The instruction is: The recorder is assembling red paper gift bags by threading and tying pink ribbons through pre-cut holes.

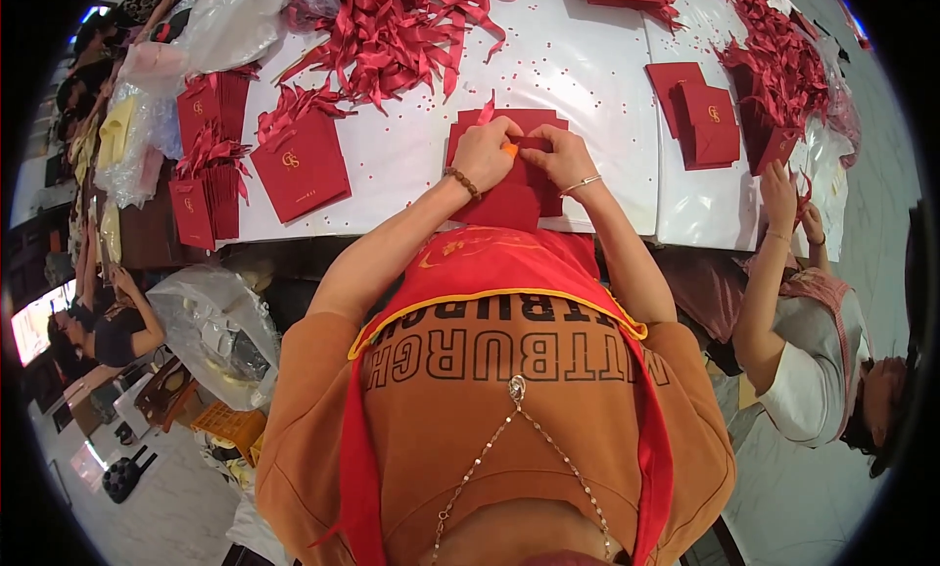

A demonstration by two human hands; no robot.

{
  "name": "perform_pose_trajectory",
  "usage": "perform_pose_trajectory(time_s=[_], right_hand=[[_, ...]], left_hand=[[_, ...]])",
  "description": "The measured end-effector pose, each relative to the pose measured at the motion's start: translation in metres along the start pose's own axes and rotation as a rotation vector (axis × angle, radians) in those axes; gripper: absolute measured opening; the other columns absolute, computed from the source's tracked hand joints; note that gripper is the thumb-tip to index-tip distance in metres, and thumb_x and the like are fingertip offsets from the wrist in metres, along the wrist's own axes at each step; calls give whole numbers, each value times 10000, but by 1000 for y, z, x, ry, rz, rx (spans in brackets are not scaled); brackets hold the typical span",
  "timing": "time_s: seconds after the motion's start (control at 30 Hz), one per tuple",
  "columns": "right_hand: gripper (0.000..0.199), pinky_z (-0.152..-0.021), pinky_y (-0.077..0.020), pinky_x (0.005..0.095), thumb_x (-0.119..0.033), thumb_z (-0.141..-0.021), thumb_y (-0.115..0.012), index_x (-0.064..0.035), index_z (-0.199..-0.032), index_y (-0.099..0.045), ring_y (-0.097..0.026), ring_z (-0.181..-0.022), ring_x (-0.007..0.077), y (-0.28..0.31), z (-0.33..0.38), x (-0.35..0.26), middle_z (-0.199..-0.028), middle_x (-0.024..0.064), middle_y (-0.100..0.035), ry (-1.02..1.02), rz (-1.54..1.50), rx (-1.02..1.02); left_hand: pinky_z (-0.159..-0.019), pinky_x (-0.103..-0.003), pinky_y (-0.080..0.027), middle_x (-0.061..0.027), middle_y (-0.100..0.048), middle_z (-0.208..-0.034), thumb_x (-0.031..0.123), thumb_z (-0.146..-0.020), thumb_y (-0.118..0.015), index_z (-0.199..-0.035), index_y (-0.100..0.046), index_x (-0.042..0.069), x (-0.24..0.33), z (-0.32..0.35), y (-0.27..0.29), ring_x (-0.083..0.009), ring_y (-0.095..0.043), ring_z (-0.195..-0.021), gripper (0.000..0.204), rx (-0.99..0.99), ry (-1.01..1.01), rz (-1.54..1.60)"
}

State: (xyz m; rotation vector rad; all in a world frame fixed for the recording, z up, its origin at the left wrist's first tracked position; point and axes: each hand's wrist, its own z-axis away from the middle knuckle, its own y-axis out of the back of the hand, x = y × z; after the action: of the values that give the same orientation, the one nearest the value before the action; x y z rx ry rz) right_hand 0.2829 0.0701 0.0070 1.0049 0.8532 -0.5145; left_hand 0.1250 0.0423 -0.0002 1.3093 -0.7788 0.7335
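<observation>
Both my hands meet over a small stack of flat dark-red paper bags (509, 206) at the table's front edge. My left hand (483, 157) is closed on the top bag, fingers curled, with a small orange piece (510, 149) at its thumb. A red ribbon (488, 107) sticks up just behind its knuckles. My right hand (565, 159) is closed in a pinch at the same bag, its fingertips almost touching the left ones. Whether ribbon lies between the fingertips is hidden.
A heap of red ribbons (401, 39) lies at the back. Ribboned bags (302, 166) stand at left, more flat bags (707, 125) at right. A co-worker's hand (779, 196) handles bags at the right edge. Plastic wrapping (147, 116) covers the far left; red specks dot the white table (597, 67).
</observation>
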Motion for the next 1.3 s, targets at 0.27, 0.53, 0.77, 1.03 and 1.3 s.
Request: perform_pose_trajectory(time_s=[0.27, 0.53, 0.77, 1.03, 1.3], right_hand=[[275, -504, -401, 234, -144, -756, -645, -21, -996, -591, -473, -551, 74, 1, 5, -6, -638, 15, -526, -24, -74, -32], [247, -504, -395, 226, -138, -760, -642, -35, -979, -593, -478, -561, 67, -1, 6, -1, -662, 15, -552, -2, -84, -12], [258, -504, -394, 225, -136, -765, -639, -27, -991, -583, -474, -563, 66, 2, 5, -7, -657, 18, -543, -39, -39, -30], [268, -495, -396, 234, -129, -766, -632, -24, -1006, -576, -471, -537, 83, -2, 5, -4, -644, 29, -538, 61, -30, 4], [207, -465, -434, 270, -150, -744, -648, -18, -894, -592, -536, -488, 129, -3, 5, -2, -612, 82, -576, 37, 74, 33]], left_hand=[[-460, -239, -398, -36, -550, -638, 5, -763, -529, -1004, -554, -12, 1, 0, 3, -85, -487, -524, 243, -81, 75, 239], [-485, -238, -419, -45, -563, -645, 4, -767, -526, -1068, -547, -13, 0, 3, 8, -95, -523, -533, 302, -99, 92, 201], [-478, -242, -426, -46, -561, -649, 9, -772, -527, -1075, -548, -15, 0, 0, 9, -101, -529, -520, 305, -127, 122, 229], [-466, -244, -419, -54, -569, -641, 8, -755, -539, -1032, -561, -17, 0, -1, 8, -102, -531, -527, 279, -153, 196, 307], [-535, -254, -437, -76, -614, -681, 31, -740, -560, -925, -593, -2, 4, 10, -4, -120, -562, -595, 190, 23, 118, 162]])
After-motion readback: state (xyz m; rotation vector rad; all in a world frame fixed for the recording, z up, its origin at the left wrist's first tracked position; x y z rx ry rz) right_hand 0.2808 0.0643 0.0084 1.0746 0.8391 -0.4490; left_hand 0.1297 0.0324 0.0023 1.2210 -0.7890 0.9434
